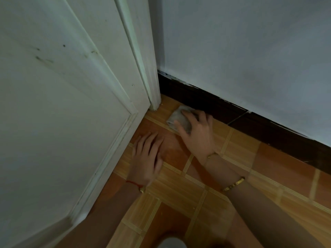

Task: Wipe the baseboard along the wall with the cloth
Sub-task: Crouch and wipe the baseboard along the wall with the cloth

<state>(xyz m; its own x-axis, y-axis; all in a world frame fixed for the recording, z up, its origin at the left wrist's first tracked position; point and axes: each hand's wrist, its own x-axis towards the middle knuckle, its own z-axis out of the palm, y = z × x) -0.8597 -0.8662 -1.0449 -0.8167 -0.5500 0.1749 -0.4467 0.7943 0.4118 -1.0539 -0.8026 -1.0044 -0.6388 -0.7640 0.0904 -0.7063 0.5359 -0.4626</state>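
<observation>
Down in the corner, the dark brown baseboard [250, 120] runs along the foot of the pale wall [250, 51], its long axis slanting from the door frame [152, 77] at upper left toward the lower right edge of the view. Its top edge is ragged where white paint has bled onto it, and a thin pale joint line crosses it partway along. A folded grey cloth [176, 118] lies on the orange tiled floor [197, 203] at the baseboard's foot, near the door frame. The right hand [198, 133] covers the cloth, fingers curled over it and thumb on its near edge, gripping it; two gold bracelets sit on that arm. The left hand [147, 154] lies flat on the tiles, fingers straight, beside the white panelled door [62, 113], with a red string at the wrist.
</observation>
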